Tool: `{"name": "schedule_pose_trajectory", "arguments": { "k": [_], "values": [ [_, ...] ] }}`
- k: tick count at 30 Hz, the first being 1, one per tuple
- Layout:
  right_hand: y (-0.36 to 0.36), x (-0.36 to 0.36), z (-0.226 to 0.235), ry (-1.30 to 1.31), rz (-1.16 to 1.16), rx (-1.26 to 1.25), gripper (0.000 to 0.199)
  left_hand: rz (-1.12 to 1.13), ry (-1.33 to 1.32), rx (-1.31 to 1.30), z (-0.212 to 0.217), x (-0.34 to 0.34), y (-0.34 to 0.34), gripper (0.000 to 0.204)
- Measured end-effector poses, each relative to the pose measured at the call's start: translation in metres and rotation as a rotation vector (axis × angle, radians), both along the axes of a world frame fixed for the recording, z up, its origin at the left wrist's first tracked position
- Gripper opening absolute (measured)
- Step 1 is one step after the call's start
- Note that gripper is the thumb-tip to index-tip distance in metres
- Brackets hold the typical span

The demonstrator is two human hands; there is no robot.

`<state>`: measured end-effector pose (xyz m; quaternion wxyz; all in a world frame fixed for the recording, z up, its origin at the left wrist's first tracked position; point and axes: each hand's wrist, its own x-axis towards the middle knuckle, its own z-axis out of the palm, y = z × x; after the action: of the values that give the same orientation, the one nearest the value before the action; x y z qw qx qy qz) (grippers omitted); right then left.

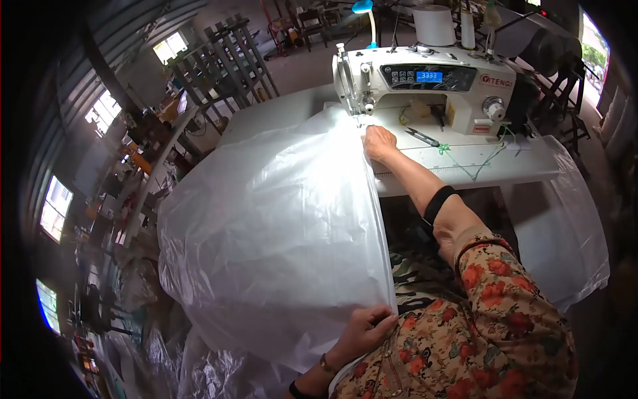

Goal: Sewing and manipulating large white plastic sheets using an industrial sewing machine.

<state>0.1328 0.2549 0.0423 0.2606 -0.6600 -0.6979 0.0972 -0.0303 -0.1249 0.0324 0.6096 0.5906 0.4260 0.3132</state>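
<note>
A large translucent white plastic sheet (286, 219) spreads from the sewing machine (425, 70) down toward my lap, its straight right edge running almost up and down. My right hand (380, 142) is closed on that edge close to the needle area, where a bright lamp glare washes out detail. Low in the picture, my left hand (364, 329) pinches the same edge near my body, thumb on top. Small snips (423, 137) with a green cord tied to them lie on the machine bed, right of my right hand.
White thread cones (435, 26) stand behind the machine, and a blue-headed lamp (363, 6) rises at its back. Another piece of clear plastic (561, 226) hangs off the table's right side. Crumpled plastic (219, 366) lies at lower left, below a cluttered bench (156, 173).
</note>
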Motion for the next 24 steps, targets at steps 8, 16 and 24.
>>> {"name": "schedule_pose_trajectory", "arguments": {
  "k": [8,16,24],
  "values": [
    [-0.001,-0.022,0.008,-0.178,-0.024,0.019,0.019,-0.078,0.031,0.080,-0.001,-0.002,0.006,0.018],
    [-0.007,-0.033,0.006,-0.221,-0.106,0.038,0.020,-0.089,0.007,0.088,-0.001,-0.001,0.010,0.017],
    [-0.037,-0.036,0.024,-0.258,-0.026,-0.203,0.020,-0.127,0.022,0.084,0.000,-0.006,0.015,0.017]
  ]
}}
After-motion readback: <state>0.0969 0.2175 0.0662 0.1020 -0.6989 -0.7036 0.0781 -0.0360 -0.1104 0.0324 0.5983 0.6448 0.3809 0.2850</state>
